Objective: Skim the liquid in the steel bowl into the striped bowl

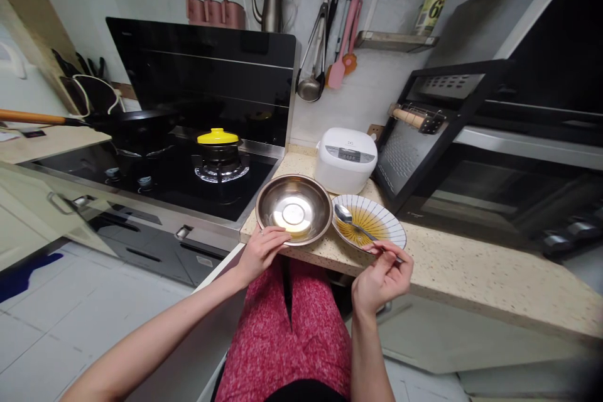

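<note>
A round metal bowl point(320, 201) stands at the front of the counter, with a little pale yellow at its near inside edge. My left hand point(264, 250) rests on the bowl's near left rim, its fingers held together and gripping the edge. To the right, a white plate with dark radiating lines point(391, 220) holds a yellowish-brown liquid. In my right hand point(384, 276) the handle of a metal spoon point(343, 213) is pinched between thumb and fingers. The spoon's head lies over the plate's left side.
Behind the plate stands a white rice cooker point(346, 160). A black oven point(509, 195) occupies the right. On the left, the gas stove point(188, 195) carries a small pot with a yellow lid point(217, 136) and a wok point(136, 122) with a wooden handle. Utensils point(311, 88) hang from a rail.
</note>
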Action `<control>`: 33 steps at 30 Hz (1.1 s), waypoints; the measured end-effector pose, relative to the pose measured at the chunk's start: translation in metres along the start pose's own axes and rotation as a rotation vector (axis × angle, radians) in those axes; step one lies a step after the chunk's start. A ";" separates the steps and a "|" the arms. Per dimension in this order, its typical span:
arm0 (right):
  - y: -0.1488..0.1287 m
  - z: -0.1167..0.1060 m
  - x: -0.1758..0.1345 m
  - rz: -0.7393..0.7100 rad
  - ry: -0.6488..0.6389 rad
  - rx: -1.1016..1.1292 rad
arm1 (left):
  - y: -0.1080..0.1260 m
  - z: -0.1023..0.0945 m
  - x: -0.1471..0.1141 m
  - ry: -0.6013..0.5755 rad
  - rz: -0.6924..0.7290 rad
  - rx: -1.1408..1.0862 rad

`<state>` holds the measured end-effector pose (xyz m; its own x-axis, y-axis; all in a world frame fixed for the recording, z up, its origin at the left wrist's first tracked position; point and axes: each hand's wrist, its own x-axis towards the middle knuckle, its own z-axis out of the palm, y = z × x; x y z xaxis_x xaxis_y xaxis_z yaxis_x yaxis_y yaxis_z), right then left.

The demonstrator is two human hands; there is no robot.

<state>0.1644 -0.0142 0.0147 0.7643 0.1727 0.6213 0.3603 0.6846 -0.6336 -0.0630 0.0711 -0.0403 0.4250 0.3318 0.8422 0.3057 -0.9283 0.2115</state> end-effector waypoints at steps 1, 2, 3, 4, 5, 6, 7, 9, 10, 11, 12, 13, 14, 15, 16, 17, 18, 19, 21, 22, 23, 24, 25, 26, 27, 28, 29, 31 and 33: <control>-0.001 0.002 -0.002 0.005 -0.016 0.026 | 0.000 0.000 0.000 -0.004 -0.001 0.001; -0.002 0.003 -0.005 0.009 -0.035 0.045 | 0.000 0.000 0.000 -0.007 -0.002 0.003; -0.003 0.005 -0.008 0.015 -0.058 0.056 | 0.000 -0.001 0.000 -0.010 -0.003 0.006; -0.004 0.006 -0.011 0.022 -0.082 0.061 | 0.000 -0.001 0.000 -0.011 -0.003 0.009; -0.004 0.008 -0.014 0.032 -0.105 0.061 | 0.000 -0.001 0.000 -0.010 -0.004 0.012; -0.005 0.009 -0.017 0.043 -0.129 0.057 | 0.000 -0.001 0.000 -0.008 -0.003 0.013; -0.005 0.011 -0.020 0.054 -0.154 0.051 | 0.000 -0.001 0.000 -0.006 -0.002 0.012; -0.005 0.013 -0.026 0.070 -0.212 0.036 | 0.000 -0.001 0.000 -0.006 -0.001 0.007; -0.004 0.014 -0.029 0.075 -0.246 0.026 | 0.000 -0.001 0.000 -0.009 -0.003 0.004; -0.003 0.015 -0.031 0.077 -0.283 0.015 | 0.000 -0.001 0.000 -0.015 -0.007 0.001; -0.001 0.016 -0.034 0.075 -0.319 0.003 | 0.000 -0.001 -0.001 -0.021 -0.012 -0.001; 0.001 0.016 -0.036 0.070 -0.351 -0.008 | 0.000 -0.001 -0.001 -0.025 -0.016 -0.003; 0.004 0.017 -0.039 0.061 -0.384 -0.017 | 0.000 -0.001 -0.001 -0.026 -0.019 -0.005; 0.007 0.017 -0.041 0.051 -0.417 -0.025 | 0.000 -0.001 -0.001 -0.026 -0.020 -0.006; 0.009 0.017 -0.043 0.043 -0.448 -0.030 | 0.000 0.000 -0.001 -0.025 -0.020 -0.007; 0.012 0.018 -0.045 0.040 -0.477 -0.035 | 0.000 0.000 -0.001 -0.025 -0.023 -0.006; 0.014 0.018 -0.046 0.044 -0.501 -0.038 | 0.000 0.000 -0.001 -0.027 -0.025 -0.006; 0.016 0.019 -0.047 0.056 -0.519 -0.042 | 0.000 0.000 -0.001 -0.028 -0.027 -0.006; 0.018 0.020 -0.049 0.105 -0.533 -0.046 | 0.000 -0.001 0.000 -0.032 -0.027 -0.008; 0.018 0.020 -0.049 0.134 -0.535 -0.047 | 0.000 -0.001 0.000 -0.035 -0.027 -0.010; 0.018 0.021 -0.049 0.164 -0.535 -0.045 | 0.001 -0.001 0.000 -0.036 -0.027 -0.011; 0.018 0.022 -0.049 0.192 -0.535 -0.041 | 0.001 -0.001 0.000 -0.037 -0.027 -0.012; 0.018 0.022 -0.049 0.216 -0.534 -0.036 | 0.001 -0.001 0.001 -0.037 -0.028 -0.013; 0.018 0.023 -0.049 0.236 -0.532 -0.029 | 0.001 -0.001 0.000 -0.033 -0.029 -0.015; 0.019 0.023 -0.049 0.253 -0.530 -0.022 | 0.001 -0.001 0.000 -0.029 -0.029 -0.018; 0.019 0.024 -0.049 0.268 -0.527 -0.016 | 0.001 -0.001 0.000 -0.027 -0.029 -0.020; 0.020 0.024 -0.050 0.280 -0.524 -0.010 | 0.000 -0.001 0.000 -0.026 -0.031 -0.022; 0.021 0.025 -0.050 0.300 -0.522 0.000 | 0.000 -0.001 -0.001 -0.029 -0.036 -0.024; 0.022 0.025 -0.050 0.317 -0.522 0.004 | 0.000 0.000 -0.001 -0.032 -0.037 -0.021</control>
<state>0.1206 0.0099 -0.0186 0.4702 0.6922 0.5476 0.1553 0.5459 -0.8234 -0.0637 0.0708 -0.0409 0.4410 0.3708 0.8174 0.3041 -0.9185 0.2527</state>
